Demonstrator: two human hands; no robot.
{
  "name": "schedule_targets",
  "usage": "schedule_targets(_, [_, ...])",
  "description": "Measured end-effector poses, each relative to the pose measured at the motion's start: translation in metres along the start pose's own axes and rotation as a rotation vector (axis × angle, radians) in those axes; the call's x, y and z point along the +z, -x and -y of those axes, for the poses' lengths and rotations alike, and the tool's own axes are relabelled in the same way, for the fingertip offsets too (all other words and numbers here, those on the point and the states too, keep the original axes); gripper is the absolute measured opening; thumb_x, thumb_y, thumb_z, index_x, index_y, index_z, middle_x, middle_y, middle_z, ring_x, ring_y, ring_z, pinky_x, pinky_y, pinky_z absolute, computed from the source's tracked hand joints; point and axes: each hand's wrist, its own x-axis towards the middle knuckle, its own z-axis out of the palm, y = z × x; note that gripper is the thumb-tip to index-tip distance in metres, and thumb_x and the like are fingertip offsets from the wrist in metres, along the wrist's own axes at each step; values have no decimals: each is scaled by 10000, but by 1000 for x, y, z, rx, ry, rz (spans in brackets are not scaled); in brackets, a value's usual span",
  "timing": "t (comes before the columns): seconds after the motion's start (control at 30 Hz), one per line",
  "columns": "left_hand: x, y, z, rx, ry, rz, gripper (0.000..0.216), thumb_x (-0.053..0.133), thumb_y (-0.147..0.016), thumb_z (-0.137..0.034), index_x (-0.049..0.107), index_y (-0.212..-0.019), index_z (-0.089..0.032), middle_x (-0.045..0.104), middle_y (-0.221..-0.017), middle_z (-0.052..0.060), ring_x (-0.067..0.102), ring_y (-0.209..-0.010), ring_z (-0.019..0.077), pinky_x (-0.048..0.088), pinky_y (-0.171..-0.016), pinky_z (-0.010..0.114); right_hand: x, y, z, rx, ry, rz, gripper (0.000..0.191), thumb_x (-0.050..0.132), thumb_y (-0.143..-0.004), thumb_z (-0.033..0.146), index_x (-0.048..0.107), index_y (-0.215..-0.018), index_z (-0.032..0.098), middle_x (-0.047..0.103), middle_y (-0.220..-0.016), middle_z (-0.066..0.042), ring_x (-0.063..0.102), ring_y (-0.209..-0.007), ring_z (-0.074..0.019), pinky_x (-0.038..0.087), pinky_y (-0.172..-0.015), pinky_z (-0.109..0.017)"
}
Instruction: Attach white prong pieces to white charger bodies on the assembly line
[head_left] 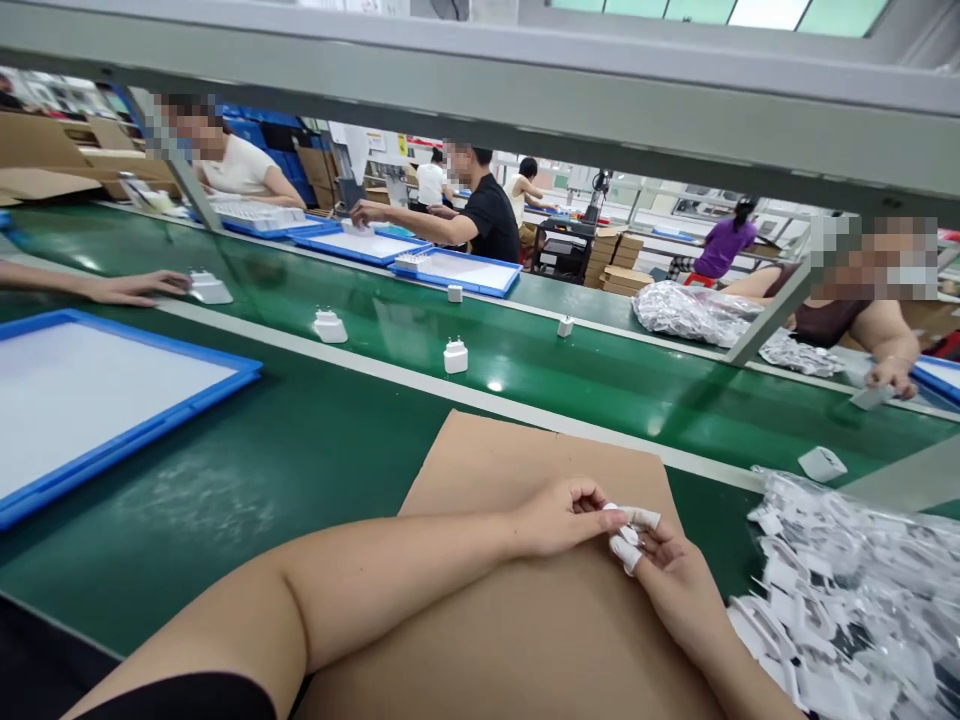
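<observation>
Brown cardboard [525,620], smooth and matte, lies beneath both hands in the head view. Above it the hands meet, fingertips to fingertips, around a small white piece [627,533]; its full shape is hidden by the fingers. The left hand [562,520] pinches it from one side, thumb over curled fingers. The right hand [675,575] grips it from the other, its thumb and forefinger capped in pale, slightly wrinkled finger covers [624,555].

Just right of the right hand, a clear, crinkled plastic bag spills over with white moulded parts [847,590], many of them curved and frame-like. Beyond that hand, a boxy white plastic shell [822,463] lies tipped on its side.

Past the cardboard, a pale strip [390,370] edges a glossy green surface [525,375]. On it, beyond the left hand, a rounded white charger [456,358] stands with its two prongs up; a similar charger [330,326] stands farther left. Well left of the left hand, a shallow tray [105,400] has a blue plastic rim around a flat white base. Farther off, a co-worker's hand [142,288] rests beside another charger [210,287].
</observation>
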Motion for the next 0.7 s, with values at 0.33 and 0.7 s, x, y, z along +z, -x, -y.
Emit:
schedule_targets(0.33, [0, 2, -3, 4, 4, 7, 648, 729, -736, -791, 617, -887, -171, 681, -871, 57, 589, -801, 171, 455, -778, 322, -2, 3, -11, -191, 191, 12, 384, 748, -868, 455, 729, -1207, 278, 706, -1186, -106, 689, -1052, -272, 587, -938, -411])
schedule_targets(0.7, [2, 3, 4, 20, -48, -30, 613, 786, -719, -736, 550, -839, -184, 568, -778, -11, 489, -721, 125, 388, -670, 271, -5, 7, -9, -372, 441, -26, 308, 604, -950, 294, 717, -1236, 317, 688, -1224, -79, 666, -1066, -261, 560, -936, -433])
